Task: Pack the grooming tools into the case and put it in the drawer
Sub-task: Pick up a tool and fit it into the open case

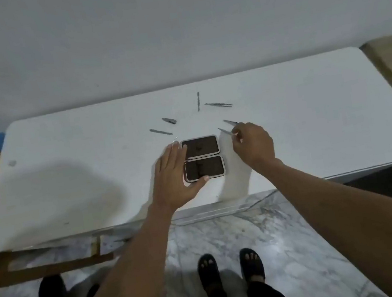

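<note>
From the head view, we see the case point(202, 158) lying open and flat on the white surface point(67, 182), both halves apparently empty. Our left hand point(173, 174) lies spread along its left edge, thumb at the near rim, likely to stop it sliding. Our right hand point(253, 145) has its fingers point(236, 134) pinched on a slim tool point(225, 131), seemingly tweezers, ready to load. The other tools point(160, 131) lie scattered behind the case. No drawer shows.
</note>
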